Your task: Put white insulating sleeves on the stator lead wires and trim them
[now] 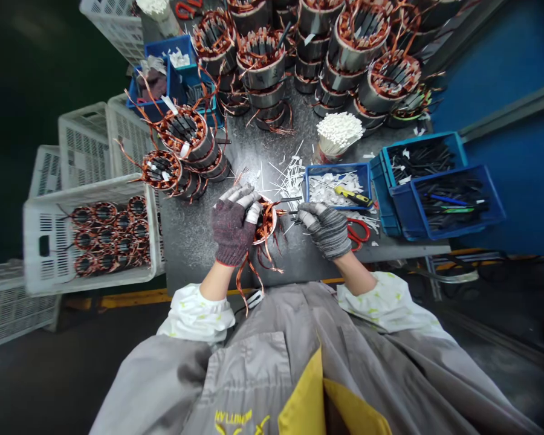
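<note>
A motor stator (266,222) with orange-brown copper windings sits at the bench's near edge, loose copper leads (249,275) trailing from it towards me. My left hand (234,225), in a dark maroon knit glove with white-wrapped fingertips, is closed over the stator's left side. To the right, my right hand (325,229), in a grey striped glove, pinches a copper lead (284,212) that runs out from the stator. A black sleeve (291,199) lies just above that lead. The pinching fingertips partly hide what is between them.
Stacked stators (260,66) stand at the back, more (185,136) at the left. White sticks (294,181) lie scattered beside a blue tray (315,192) with a yellow screwdriver (353,196). Red-handled scissors (359,232), bins of black sleeves (494,202) and a white crate (90,284) flank me.
</note>
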A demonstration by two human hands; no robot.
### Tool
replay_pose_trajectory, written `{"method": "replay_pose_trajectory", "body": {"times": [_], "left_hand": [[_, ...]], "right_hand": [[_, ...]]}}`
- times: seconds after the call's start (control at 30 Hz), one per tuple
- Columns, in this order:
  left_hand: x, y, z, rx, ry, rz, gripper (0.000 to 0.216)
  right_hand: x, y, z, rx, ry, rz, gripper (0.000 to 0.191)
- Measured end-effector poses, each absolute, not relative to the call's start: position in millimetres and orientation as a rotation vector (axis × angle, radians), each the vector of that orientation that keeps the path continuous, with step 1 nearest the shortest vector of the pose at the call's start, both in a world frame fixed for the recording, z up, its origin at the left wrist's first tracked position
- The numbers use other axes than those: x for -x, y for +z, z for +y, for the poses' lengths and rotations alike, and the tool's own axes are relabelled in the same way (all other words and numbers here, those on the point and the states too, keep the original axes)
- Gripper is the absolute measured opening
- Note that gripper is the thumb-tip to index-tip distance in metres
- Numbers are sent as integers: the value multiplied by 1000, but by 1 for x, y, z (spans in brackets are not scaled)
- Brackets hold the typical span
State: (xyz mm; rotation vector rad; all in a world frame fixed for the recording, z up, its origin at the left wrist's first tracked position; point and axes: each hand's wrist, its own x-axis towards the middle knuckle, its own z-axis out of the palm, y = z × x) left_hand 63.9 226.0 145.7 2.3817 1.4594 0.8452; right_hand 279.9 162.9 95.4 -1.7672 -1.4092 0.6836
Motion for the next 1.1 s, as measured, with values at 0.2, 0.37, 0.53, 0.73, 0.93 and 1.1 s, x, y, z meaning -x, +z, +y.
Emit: {"method": "replay_pose_trajectory", "body": {"times": [0.2,0.37,0.53,0.73,0.93,1.1], "left_hand": [[-64,146,225,-2402,812,1496,29],[-64,146,226,-2435,793,1507,29],[-65,143,228,-2438,825,1489,29],[-68,143,228,-2465,776,1532,28],[-67,143,227,-2445,833,1503,26],[-64,142,228,-2443,799,1550,28]], "right_hand": [[-258,83,174,1699,854,-1365,24],[-270,68,169,1557,1047,-986,26],[-279,43,167,1603,1021,-787,27],[-271,26,185,1513,1069,-747,27],[-272,23,185,1441,1048,-743,28],[-272,19,187,1468,965,-816,31]]}}
